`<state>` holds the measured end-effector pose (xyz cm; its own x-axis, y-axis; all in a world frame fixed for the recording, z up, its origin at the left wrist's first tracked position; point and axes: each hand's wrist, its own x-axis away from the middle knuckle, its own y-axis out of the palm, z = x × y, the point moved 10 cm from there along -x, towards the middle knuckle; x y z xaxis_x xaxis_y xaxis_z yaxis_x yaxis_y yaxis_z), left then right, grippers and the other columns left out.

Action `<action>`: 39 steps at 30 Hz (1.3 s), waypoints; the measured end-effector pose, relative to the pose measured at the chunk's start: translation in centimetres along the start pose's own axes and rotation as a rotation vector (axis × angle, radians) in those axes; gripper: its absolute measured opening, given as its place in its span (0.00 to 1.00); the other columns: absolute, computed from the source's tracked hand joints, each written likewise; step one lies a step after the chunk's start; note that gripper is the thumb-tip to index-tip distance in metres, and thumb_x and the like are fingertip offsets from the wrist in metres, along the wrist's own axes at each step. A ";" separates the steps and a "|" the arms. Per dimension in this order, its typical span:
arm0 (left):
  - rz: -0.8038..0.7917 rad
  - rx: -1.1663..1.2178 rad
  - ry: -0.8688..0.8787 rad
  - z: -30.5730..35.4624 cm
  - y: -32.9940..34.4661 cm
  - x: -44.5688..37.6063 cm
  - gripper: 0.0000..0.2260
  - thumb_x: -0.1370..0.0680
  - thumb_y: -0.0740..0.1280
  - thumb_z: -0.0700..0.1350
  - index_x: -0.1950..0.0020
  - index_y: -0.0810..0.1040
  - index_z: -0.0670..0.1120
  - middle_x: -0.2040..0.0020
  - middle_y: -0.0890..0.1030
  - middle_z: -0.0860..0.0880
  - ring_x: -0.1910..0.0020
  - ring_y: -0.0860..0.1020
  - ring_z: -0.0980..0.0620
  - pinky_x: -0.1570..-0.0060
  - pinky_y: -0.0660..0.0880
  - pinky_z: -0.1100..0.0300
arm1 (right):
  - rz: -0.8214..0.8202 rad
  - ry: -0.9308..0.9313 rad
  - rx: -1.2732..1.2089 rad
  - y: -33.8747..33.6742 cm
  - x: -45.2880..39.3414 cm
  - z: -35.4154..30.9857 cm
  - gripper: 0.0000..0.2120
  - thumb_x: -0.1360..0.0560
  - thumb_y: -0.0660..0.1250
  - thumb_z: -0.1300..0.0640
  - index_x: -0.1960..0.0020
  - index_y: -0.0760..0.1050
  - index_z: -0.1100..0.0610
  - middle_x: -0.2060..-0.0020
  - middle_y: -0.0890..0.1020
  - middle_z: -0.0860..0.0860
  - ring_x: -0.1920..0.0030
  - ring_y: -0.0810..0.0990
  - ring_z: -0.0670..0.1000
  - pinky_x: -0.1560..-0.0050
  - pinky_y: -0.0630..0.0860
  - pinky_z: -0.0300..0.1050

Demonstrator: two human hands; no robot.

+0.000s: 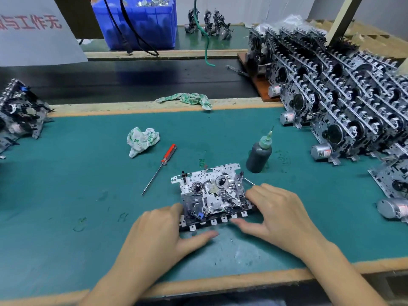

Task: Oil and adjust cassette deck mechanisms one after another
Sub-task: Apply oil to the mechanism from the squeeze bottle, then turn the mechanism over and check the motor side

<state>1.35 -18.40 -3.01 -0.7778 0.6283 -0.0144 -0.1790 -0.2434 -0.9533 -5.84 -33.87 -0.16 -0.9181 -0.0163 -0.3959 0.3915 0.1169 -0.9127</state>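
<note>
A cassette deck mechanism (212, 193) lies flat on the green mat (88, 173) in front of me, reels facing up. My left hand (163, 230) grips its left front corner, thumb along the front key row. My right hand (278, 213) grips its right side, fingers curled over the edge and thumb at the front keys. A dark oil bottle (259, 154) with a green needle tip stands just behind the deck to the right. A red-handled screwdriver (161, 166) lies on the mat to the left of the deck.
Rows of stacked mechanisms (344, 102) with motors fill the right side. More mechanisms (19, 111) lie at the left edge. A crumpled rag (141, 141) lies on the mat, another rag (187, 99) by the black belt (132, 80). A blue bin (141, 23) stands behind.
</note>
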 end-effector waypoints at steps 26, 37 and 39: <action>0.247 0.119 0.160 0.8 -1.4 -1.2 0.28 0.40 0.62 0.73 0.74 0.63 0.48 0.83 0.65 0.49 0.83 0.68 0.44 0.81 0.65 0.61 | 0.074 0.055 -0.042 0.0 0.5 -0.1 0.25 0.31 0.60 0.35 0.70 0.68 0.56 0.76 0.69 0.46 0.75 0.68 0.49 0.73 0.55 0.37; 0.273 0.154 0.214 1.1 -1.7 -0.7 0.25 0.39 0.64 0.70 0.72 0.61 0.50 0.83 0.65 0.50 0.83 0.67 0.49 0.82 0.63 0.66 | 0.092 0.048 -0.030 0.0 0.3 -0.5 0.24 0.31 0.60 0.35 0.70 0.66 0.56 0.76 0.67 0.46 0.74 0.64 0.47 0.74 0.57 0.36; 0.294 0.153 0.190 1.2 -1.8 -0.6 0.25 0.39 0.64 0.70 0.71 0.60 0.50 0.83 0.65 0.49 0.83 0.67 0.47 0.81 0.64 0.66 | 0.080 -0.012 -0.049 0.0 0.4 -0.5 0.23 0.30 0.61 0.37 0.69 0.67 0.56 0.75 0.68 0.47 0.73 0.64 0.48 0.75 0.58 0.38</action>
<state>1.42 -19.22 -0.95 -0.6866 0.6372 -0.3501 -0.0636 -0.5322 -0.8442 -6.20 -33.35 -0.29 -0.8833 -0.0165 -0.4685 0.4597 0.1663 -0.8724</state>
